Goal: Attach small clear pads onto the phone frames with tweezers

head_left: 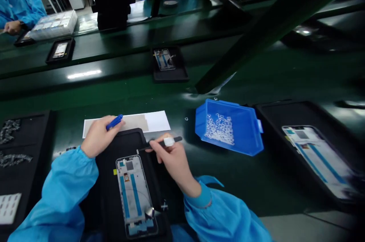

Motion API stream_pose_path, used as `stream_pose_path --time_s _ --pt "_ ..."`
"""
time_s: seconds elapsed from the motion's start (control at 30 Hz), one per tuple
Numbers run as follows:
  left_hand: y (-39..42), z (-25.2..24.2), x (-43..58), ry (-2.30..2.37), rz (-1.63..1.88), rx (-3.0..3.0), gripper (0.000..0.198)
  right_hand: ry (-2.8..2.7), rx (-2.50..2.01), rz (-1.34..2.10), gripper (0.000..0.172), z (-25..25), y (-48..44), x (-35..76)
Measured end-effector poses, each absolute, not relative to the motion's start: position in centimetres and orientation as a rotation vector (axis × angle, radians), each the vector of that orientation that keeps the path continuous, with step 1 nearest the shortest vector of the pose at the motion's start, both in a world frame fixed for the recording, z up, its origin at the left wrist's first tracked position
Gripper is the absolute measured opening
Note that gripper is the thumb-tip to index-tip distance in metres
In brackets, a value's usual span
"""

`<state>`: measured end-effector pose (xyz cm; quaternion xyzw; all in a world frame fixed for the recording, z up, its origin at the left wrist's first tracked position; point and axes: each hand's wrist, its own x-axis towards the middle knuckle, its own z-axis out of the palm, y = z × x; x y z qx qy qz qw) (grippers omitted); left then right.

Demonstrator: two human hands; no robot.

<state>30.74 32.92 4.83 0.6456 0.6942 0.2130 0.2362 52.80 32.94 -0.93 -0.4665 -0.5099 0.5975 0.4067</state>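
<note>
An open phone frame (136, 195) with blue strips lies in a black tray (114, 211) in front of me. My left hand (98, 137) rests at the tray's upper left corner, closed round a small blue tool (114, 121). My right hand (171, 158) is at the tray's upper right, pinching black tweezers (159, 144) whose tip points left toward the top of the phone frame. A white band sits on one right finger. Both my sleeves are blue.
A blue bin (230, 128) of small clear parts stands right of my hands. Another tray with a phone frame (316, 158) lies far right. White paper (154, 121) lies behind my tray. More trays ride the belt (168, 63); other people in blue sit opposite.
</note>
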Motion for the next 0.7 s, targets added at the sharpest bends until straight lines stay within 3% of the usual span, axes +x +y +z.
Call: stream_pose_path --time_s 0.2,0.7 --pt "28.5 3.9 31.8 1.688 0.269 1.672 0.035 -1.532 -1.262 1.383 0.028 -1.5 30.6 51.6" --pt "28.6 2.9 32.2 1.687 0.118 1.733 0.028 -1.613 -1.283 1.285 0.027 -2.1 30.5 51.9"
